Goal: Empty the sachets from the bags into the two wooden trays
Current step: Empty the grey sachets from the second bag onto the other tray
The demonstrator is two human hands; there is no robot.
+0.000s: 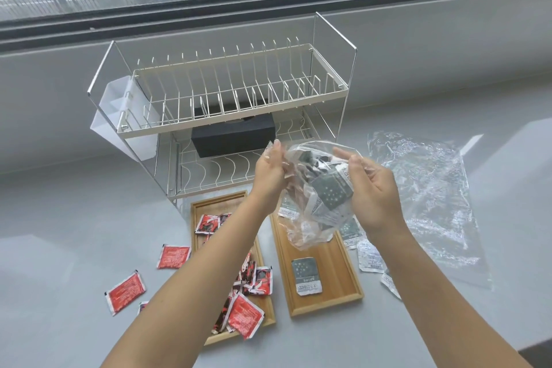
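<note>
A clear plastic bag [310,188] with several dark green sachets inside hangs above the right wooden tray [334,272]. My left hand [270,175] grips its left edge and my right hand [373,191] grips its right side. One green sachet [307,275] lies in the right tray; others [369,255] lie on the counter beside it. The left wooden tray [203,209] holds several red sachets [254,281], partly hidden by my left forearm. More red sachets [125,293] lie on the counter to its left.
An empty clear bag [430,194] lies flat on the grey counter at the right. Behind the trays stands a two-tier wire dish rack [227,104] with a black box [233,136] on its lower shelf and a white cup [119,116] on its left side.
</note>
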